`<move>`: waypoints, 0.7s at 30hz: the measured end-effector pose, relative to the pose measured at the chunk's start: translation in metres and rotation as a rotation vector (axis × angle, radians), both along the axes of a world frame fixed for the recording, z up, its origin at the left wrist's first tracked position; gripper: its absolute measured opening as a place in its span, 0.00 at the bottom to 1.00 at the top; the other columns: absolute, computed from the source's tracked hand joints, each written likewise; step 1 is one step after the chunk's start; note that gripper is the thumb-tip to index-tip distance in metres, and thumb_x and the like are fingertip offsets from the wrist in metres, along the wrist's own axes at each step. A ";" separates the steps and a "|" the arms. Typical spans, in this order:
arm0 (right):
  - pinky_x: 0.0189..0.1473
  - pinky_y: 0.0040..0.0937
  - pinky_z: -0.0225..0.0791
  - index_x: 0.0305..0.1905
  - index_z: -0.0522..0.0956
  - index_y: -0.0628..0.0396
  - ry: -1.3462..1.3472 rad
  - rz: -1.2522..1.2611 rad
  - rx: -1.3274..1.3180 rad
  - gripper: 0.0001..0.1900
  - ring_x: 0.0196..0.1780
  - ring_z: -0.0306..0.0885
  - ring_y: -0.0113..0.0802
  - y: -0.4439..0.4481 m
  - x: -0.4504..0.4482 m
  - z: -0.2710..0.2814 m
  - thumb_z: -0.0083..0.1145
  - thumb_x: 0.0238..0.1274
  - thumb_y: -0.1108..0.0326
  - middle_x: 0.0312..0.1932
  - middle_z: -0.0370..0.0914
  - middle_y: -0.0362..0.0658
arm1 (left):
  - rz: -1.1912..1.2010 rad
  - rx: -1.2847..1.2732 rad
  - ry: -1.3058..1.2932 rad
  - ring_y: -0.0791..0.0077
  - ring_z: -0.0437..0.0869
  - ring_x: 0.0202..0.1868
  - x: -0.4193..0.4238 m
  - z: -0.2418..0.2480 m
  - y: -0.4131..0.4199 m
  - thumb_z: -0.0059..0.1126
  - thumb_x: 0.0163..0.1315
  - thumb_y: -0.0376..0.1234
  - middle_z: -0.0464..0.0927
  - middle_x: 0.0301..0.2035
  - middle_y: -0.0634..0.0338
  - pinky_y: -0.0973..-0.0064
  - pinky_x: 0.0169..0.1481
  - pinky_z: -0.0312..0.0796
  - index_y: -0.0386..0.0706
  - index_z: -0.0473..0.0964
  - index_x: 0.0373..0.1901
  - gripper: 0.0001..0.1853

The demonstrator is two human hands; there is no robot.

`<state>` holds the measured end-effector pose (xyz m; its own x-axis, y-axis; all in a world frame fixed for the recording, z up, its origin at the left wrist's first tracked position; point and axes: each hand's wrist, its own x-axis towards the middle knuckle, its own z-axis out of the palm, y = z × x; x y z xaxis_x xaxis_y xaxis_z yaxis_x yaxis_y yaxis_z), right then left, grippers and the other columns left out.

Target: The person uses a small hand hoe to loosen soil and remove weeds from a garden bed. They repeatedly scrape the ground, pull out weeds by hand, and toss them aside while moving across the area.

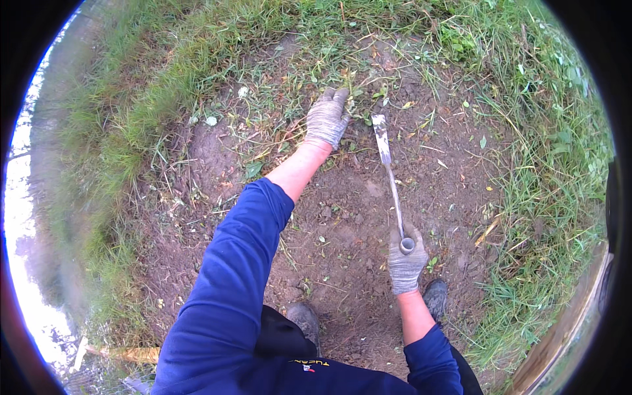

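My right hand (407, 259), in a grey knit glove, grips a metal hand tool with a thin shaft and a narrow flat blade (381, 140). The tool's round, hollow end (407, 246) faces up from my fist. The blade points away from me, low over the soil or resting on it; which of the two I cannot tell. My left hand (327, 118), gloved alike, reaches forward to the left of the blade tip. Its fingers are among green weeds (354, 96) at the edge of the bare soil. Whether they grip any stems is hidden.
Bare brown soil (340, 242) lies before me, strewn with leaf scraps and pulled stems. Tall grass borders it on the left (118, 148) and right (548, 197). A wooden board (558, 335) runs along the lower right. My boots (303, 321) stand on the soil.
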<state>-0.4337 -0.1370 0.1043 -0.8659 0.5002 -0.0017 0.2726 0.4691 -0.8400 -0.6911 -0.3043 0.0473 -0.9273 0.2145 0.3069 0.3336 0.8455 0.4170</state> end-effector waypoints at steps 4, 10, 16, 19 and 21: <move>0.37 0.32 0.74 0.43 0.78 0.58 -0.096 -0.019 0.075 0.13 0.34 0.82 0.36 0.004 -0.057 0.000 0.63 0.54 0.66 0.30 0.81 0.47 | -0.044 -0.062 -0.056 0.49 0.72 0.55 -0.026 0.000 0.052 0.60 0.53 0.38 0.71 0.53 0.47 0.59 0.57 0.68 0.49 0.72 0.55 0.24; 0.39 0.32 0.74 0.45 0.78 0.56 -0.011 -0.057 0.020 0.13 0.35 0.82 0.36 0.015 -0.059 -0.014 0.63 0.54 0.66 0.32 0.82 0.47 | -0.070 -0.340 -0.176 0.50 0.69 0.58 -0.043 0.002 0.084 0.67 0.46 0.52 0.67 0.57 0.49 0.59 0.58 0.68 0.53 0.69 0.59 0.36; 0.39 0.30 0.73 0.46 0.77 0.57 0.108 0.002 0.038 0.14 0.35 0.82 0.35 0.016 -0.084 -0.026 0.62 0.55 0.66 0.33 0.82 0.48 | -0.021 -0.324 -0.187 0.50 0.71 0.56 -0.059 -0.002 0.096 0.66 0.49 0.47 0.69 0.54 0.48 0.59 0.55 0.71 0.54 0.71 0.54 0.29; 0.35 0.32 0.73 0.46 0.77 0.56 0.040 -0.033 -0.127 0.14 0.30 0.81 0.39 0.029 -0.103 -0.043 0.60 0.57 0.64 0.28 0.81 0.49 | -0.067 -0.347 -0.177 0.51 0.74 0.54 -0.064 -0.002 0.097 0.63 0.51 0.42 0.71 0.52 0.48 0.59 0.52 0.72 0.49 0.71 0.52 0.25; 0.34 0.33 0.73 0.47 0.77 0.55 -0.065 0.091 0.118 0.14 0.29 0.81 0.41 0.038 -0.101 -0.043 0.59 0.57 0.64 0.26 0.80 0.49 | -0.084 -0.348 -0.230 0.50 0.77 0.51 -0.071 0.003 0.098 0.62 0.53 0.41 0.72 0.50 0.46 0.59 0.52 0.72 0.45 0.72 0.51 0.23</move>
